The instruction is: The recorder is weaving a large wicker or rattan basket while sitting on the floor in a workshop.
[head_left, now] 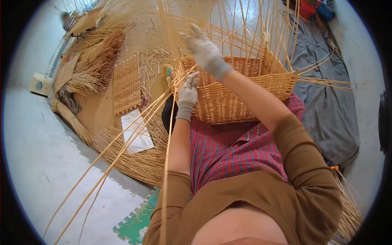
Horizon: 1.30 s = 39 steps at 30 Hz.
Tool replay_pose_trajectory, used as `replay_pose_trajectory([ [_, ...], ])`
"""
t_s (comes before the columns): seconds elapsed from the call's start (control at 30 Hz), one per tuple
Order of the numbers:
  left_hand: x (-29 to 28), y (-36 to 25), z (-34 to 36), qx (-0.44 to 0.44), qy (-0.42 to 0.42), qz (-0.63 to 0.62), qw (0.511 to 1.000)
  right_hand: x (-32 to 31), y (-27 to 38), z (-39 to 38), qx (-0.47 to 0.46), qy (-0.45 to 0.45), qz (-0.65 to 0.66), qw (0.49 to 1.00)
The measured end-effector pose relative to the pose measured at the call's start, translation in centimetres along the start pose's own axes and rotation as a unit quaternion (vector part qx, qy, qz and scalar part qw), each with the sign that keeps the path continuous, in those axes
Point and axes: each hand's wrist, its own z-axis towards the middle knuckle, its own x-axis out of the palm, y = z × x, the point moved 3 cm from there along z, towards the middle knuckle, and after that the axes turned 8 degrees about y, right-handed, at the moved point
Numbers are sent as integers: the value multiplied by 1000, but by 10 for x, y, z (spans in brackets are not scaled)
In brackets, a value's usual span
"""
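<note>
A rectangular wicker basket [241, 98] in light tan willow rests across my lap, its tall unwoven stakes pointing up and away. My left hand [188, 94], in a pale glove, is closed on the wicker rods at the basket's left corner. From that corner several long loose rods [132, 136] sweep down to the lower left. Above the same corner my right hand [204, 50], gloved too, is raised beside the upright stakes with fingers apart. Its outline is slightly blurred, and I see nothing held in it.
A flat woven panel [127, 83] and a white sheet [137, 131] lie on the left among bundles of rods [87, 77]. Grey cloth [322, 98] covers the floor at right. A green foam mat [136, 222] is near. A person [65, 20] appears far left.
</note>
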Motion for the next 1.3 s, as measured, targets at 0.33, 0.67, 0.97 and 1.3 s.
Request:
replay_pose_trajectory([
  [0.33, -8, -27, -3, -257, 43, -30, 965, -54, -34, -173, 193, -84, 526, 824],
  [0.67, 6, -24, -14, 185, -321, 277, 886, -72, -44, -188, 297, -78, 661, 685],
  [0.97, 76, -63, 8, -275, 102, 112, 950, -70, -57, -68, 42, 24, 81, 996],
  [1.3, 77, -17, 17, -133, -17, 140, 981, -122, -33, -178, 240, -41, 477, 844],
])
